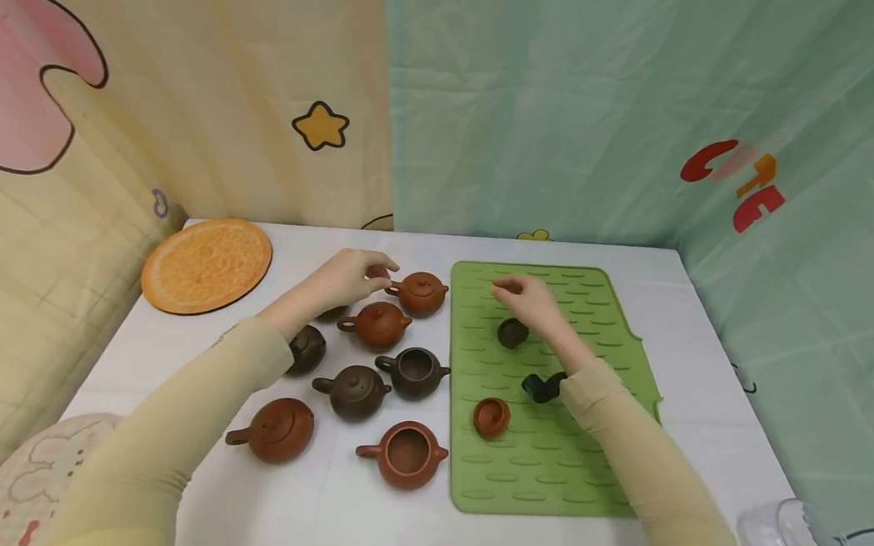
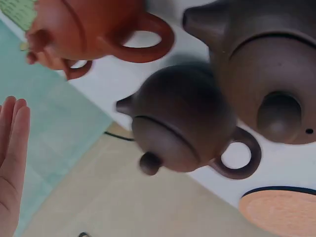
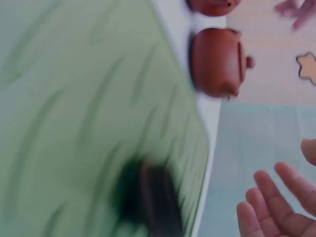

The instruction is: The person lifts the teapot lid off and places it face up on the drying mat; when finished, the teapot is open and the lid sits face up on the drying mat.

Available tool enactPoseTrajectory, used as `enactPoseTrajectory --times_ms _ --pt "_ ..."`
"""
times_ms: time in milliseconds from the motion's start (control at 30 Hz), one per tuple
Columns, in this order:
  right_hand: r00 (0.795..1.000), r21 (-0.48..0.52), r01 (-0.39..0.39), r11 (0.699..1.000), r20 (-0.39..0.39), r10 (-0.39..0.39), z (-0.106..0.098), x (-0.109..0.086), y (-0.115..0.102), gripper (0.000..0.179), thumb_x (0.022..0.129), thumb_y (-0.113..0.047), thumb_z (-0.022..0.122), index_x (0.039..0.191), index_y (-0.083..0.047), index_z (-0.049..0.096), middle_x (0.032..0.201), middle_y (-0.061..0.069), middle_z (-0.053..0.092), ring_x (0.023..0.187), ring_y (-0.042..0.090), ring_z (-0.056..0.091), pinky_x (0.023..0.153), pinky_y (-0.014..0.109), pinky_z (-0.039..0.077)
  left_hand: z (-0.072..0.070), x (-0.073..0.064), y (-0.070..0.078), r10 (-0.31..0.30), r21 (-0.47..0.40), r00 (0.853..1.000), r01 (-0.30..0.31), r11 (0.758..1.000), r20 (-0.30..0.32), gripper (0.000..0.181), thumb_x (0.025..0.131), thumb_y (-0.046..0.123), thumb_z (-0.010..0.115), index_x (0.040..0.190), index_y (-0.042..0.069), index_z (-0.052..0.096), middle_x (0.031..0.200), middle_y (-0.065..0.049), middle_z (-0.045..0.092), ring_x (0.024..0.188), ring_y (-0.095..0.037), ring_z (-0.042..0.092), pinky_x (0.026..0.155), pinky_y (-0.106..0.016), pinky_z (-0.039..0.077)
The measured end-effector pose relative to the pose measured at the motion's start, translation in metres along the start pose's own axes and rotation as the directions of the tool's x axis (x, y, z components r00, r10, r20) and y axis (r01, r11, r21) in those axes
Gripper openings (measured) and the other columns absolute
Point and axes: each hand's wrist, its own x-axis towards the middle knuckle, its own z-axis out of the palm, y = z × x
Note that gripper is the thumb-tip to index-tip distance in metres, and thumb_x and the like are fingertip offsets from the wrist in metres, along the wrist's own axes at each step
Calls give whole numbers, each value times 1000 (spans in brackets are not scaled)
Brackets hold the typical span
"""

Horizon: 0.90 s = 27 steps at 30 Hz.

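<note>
My left hand (image 1: 350,277) hovers at the back of the table with nothing in its fingers, close to the handle of a red-brown lidded teapot (image 1: 421,294). Under its forearm, partly hidden, are dark brown teapots, one with its lid on (image 2: 182,123). Over the green mat my right hand (image 1: 530,301) is held with loosely bent, spread fingers and no object in them. Just below it lies a dark teapot lid (image 1: 512,333); a red-brown lid (image 1: 492,417) rests nearer the front. Left of the mat stand a lidless dark teapot (image 1: 416,374) and a lidless red-brown teapot (image 1: 408,473).
More lidded teapots stand left of the green ribbed mat (image 1: 488,487), including a red-brown one (image 1: 281,430) and a dark one (image 1: 356,393). An orange round mat (image 1: 207,266) lies back left, a rabbit-print mat (image 1: 58,471) front left. Clear plastic (image 1: 786,527) shows front right.
</note>
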Motion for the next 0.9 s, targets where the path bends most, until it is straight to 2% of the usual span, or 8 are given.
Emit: enactPoseTrajectory --times_ms 133,233,367,667,900 --pt "996 -13 89 996 15 -89 17 21 -27 38 102 -26 54 134 -7 59 135 15 59 125 32 55 102 47 47 8 16 -12 -70 11 997 70 997 38 29 95 10 63 123 2 66 111 -16 72 104 -30 66 92 -43 51" --pt "991 -44 134 990 33 -132 30 36 -42 34 101 -23 56 129 -6 63 129 15 64 120 31 58 98 44 49 14 24 -14 -77 20 996 76 997 52 29 95 8 62 122 0 66 115 -17 70 106 -31 66 92 -43 52" --pt "987 -97 151 984 63 -146 43 48 -55 32 99 -21 58 126 -5 66 125 15 67 115 30 62 95 42 51 18 31 -14 -68 23 995 66 998 71 28 94 7 62 122 0 66 117 -19 70 109 -33 66 96 -45 50" --pt "980 -233 183 955 124 -158 64 64 -67 25 96 -17 63 118 -7 71 120 11 70 112 27 63 93 38 52 26 40 -19 -106 60 991 101 993 87 27 94 8 64 120 1 68 118 -16 70 116 -33 61 102 -45 46" --pt "984 -302 172 938 96 -150 71 68 -69 22 93 -14 68 113 -4 73 113 10 73 107 25 65 90 35 53 32 42 -20 -107 61 991 102 993 86 24 94 7 64 117 3 70 118 -15 71 116 -31 62 102 -44 47"
